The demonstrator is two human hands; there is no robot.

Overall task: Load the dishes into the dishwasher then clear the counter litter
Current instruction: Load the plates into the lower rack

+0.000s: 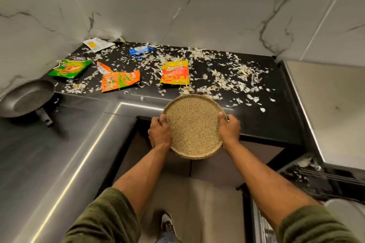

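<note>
Fingers of the left hand [159, 133] and right hand [229, 128] curl over opposite rims of the speckled plate [194, 126], gripping it level above the bench [266, 124] front edge. Beyond the plate lie snack wrappers [174, 73] and white scraps [233, 77]; a pan [25, 97] sits far left of it. Loading step, seemingly: next, carry the plate toward the open dishwasher rack [324, 179], lower right.

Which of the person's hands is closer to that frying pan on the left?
Left. The left hand grips the round tray's left rim, on the frying pan's side; the right hand grips the opposite rim, farther away.
</note>
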